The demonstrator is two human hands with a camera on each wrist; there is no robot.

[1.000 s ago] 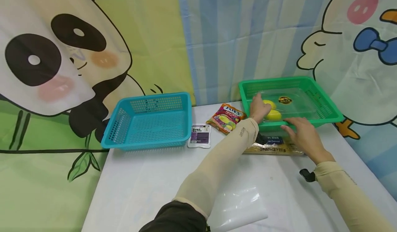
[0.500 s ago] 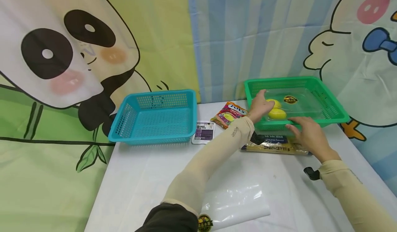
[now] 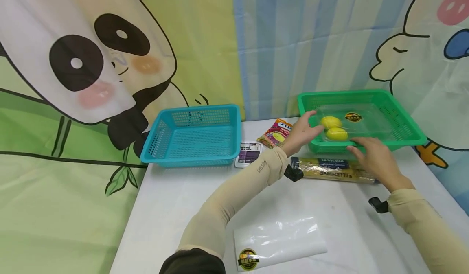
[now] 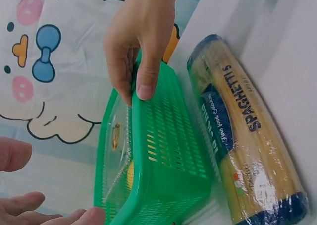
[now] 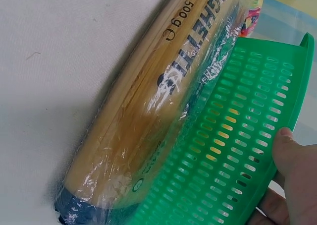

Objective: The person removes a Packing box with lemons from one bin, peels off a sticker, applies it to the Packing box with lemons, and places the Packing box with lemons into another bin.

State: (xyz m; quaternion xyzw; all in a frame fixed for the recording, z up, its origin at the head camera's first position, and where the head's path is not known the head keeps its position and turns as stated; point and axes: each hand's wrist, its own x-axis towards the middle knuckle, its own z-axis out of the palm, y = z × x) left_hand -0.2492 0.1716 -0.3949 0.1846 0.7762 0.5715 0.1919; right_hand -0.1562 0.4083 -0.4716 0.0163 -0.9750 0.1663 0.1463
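Observation:
A green basket (image 3: 406, 123) sits at the back right of the table, with two yellow lemons (image 3: 334, 128) at its left end. Around them shows clear plastic (image 3: 377, 121) with a round black-and-gold label. My right hand (image 3: 381, 162) grips the basket's front rim, thumb on the outer wall and fingers over the inside, as the left wrist view shows. My left hand (image 3: 302, 133) hovers at the basket's left end beside the lemons. Its fingers (image 4: 20, 202) are spread and hold nothing. Just in front of the basket lies a spaghetti pack (image 3: 335, 170).
A blue basket (image 3: 190, 164) stands at the back left. Between the baskets lie a Fox's candy bag (image 3: 275, 133) and a flat white-and-purple packet (image 3: 248, 154). Near the front is a folded clear plastic bag (image 3: 282, 241) with a similar label. A printed cloth (image 3: 271, 54) hangs behind.
My left hand has drawn back left from the lemons toward the basket's left rim. My right hand keeps its place on the front rim. The head view has turned slightly left.

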